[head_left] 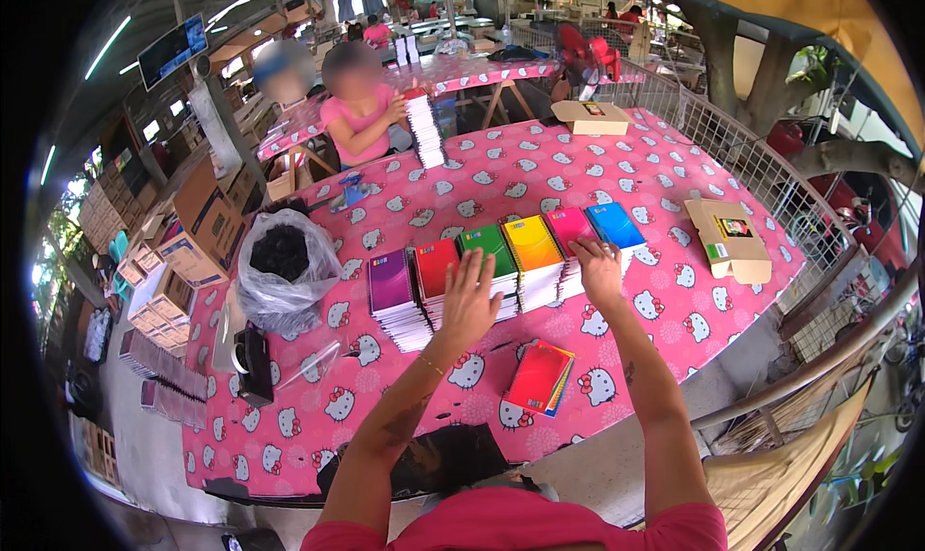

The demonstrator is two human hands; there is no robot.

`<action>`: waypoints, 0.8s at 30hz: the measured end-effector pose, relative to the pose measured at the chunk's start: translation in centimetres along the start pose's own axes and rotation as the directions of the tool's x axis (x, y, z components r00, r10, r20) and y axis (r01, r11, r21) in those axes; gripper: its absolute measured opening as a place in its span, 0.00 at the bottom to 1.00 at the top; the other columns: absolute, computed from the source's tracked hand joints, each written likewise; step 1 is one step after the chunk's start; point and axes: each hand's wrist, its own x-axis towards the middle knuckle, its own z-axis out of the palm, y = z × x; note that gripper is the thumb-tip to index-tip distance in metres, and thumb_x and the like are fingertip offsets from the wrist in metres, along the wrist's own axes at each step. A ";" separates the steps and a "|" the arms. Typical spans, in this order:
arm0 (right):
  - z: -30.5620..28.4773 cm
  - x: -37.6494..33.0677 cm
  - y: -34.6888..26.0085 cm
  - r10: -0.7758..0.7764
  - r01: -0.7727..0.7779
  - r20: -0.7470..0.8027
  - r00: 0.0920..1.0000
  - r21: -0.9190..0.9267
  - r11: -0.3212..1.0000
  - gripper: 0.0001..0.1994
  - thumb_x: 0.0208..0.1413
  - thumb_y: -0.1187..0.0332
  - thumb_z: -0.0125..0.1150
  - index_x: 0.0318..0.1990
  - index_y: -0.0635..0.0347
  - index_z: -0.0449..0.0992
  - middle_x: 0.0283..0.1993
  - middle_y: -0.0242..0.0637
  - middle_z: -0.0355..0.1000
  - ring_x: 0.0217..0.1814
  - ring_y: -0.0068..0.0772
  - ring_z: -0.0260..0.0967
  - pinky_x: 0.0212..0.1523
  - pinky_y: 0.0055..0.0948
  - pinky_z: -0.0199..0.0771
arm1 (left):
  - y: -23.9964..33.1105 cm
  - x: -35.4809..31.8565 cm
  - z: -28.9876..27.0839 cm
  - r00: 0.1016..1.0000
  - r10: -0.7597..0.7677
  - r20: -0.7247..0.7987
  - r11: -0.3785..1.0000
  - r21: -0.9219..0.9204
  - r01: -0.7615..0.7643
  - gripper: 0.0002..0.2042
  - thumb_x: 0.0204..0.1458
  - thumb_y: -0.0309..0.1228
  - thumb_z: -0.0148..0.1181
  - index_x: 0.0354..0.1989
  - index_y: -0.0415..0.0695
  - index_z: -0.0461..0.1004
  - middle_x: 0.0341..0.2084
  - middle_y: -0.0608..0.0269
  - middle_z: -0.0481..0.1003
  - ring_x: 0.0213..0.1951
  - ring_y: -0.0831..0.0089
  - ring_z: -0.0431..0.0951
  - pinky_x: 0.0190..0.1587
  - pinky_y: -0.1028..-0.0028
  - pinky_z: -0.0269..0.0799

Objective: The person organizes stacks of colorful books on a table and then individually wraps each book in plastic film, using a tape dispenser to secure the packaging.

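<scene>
Stacks of spiral notebooks stand in a row across the table, with purple [390, 279], red [436, 268], green [489, 249], yellow [533, 242], pink [570, 225] and blue [614, 223] covers on top. My left hand [469, 299] lies over the near part of the red and green stacks, fingers stretched and spread. At the near edge of the pink stack, beside the blue one, is my right hand [601, 274], its fingers apart and slightly bent over the covers. Closer to me lies a small fanned pile of notebooks [540, 378], red on top, yellow and blue edges showing beneath.
A plastic-lined bin [289, 286] of black material and a tape dispenser [252, 363] are at left. Opened cardboard boxes [729, 242] [591, 118] lie right and far. Across the pink patterned table [385, 416], a person [361, 122] holds a tall notebook stack [425, 132].
</scene>
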 end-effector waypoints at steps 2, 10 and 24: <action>-0.5 0.0 -0.3 -0.004 0.007 -0.032 0.999 0.103 0.995 0.19 0.53 0.73 0.59 0.54 0.47 0.78 0.56 0.30 0.75 0.61 0.36 0.69 0.66 0.47 0.58 | 1.3 1.2 0.6 0.999 0.034 -0.002 0.999 -0.042 -0.034 0.32 0.53 0.38 0.63 0.65 0.37 0.63 0.64 0.41 0.61 0.67 0.46 0.60 0.66 0.42 0.54; -2.6 -0.5 1.8 0.194 -0.195 -0.014 0.981 -0.076 0.978 0.35 0.51 0.77 0.56 0.69 0.44 0.62 0.71 0.40 0.60 0.77 0.44 0.50 0.73 0.54 0.49 | 5.3 4.0 3.6 0.989 0.141 0.038 0.985 -0.101 -0.136 0.30 0.52 0.37 0.65 0.62 0.36 0.66 0.62 0.43 0.63 0.64 0.47 0.64 0.65 0.44 0.58; -5.9 -3.9 2.8 0.254 -0.133 -0.253 0.934 0.413 0.901 0.14 0.52 0.76 0.65 0.48 0.56 0.80 0.46 0.39 0.77 0.45 0.45 0.76 0.46 0.39 0.76 | 8.3 12.0 4.2 0.885 0.276 -0.375 0.907 -0.201 -0.369 0.10 0.53 0.26 0.60 0.43 0.40 0.79 0.34 0.55 0.80 0.41 0.58 0.79 0.50 0.58 0.71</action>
